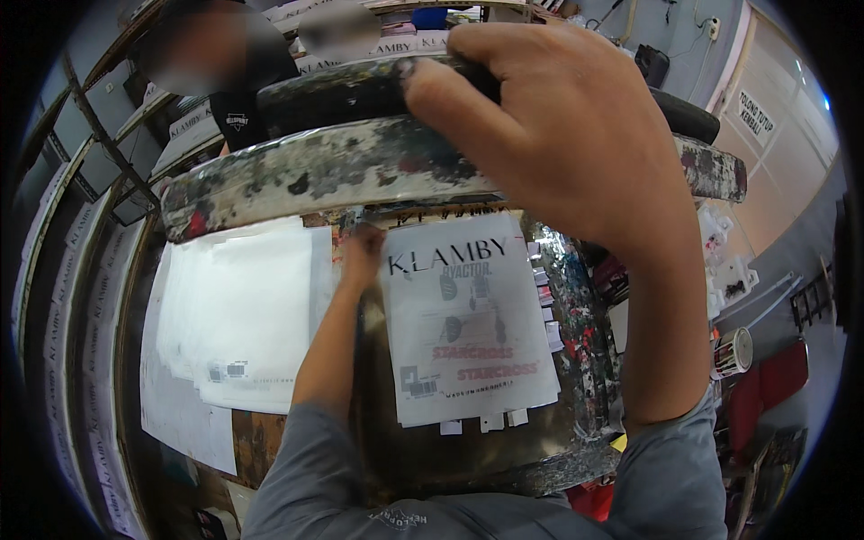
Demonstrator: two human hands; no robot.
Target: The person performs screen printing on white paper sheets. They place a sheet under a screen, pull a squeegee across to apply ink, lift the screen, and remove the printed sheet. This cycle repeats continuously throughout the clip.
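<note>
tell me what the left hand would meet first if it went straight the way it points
Going by the picture, the paint-stained bar lies first ahead of the left hand; depth is unclear, so it might pass beneath instead.

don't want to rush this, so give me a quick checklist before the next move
1. Right hand grip on the dark bar: ok, fingers curled over it.
2. Paint-stained bar off the printed sheet: ok, appears raised.
3. Left hand clear of the printed sheet: cannot tell, it's by the upper-left corner.
4. White stack squared up: not ok, edges staggered.
</note>
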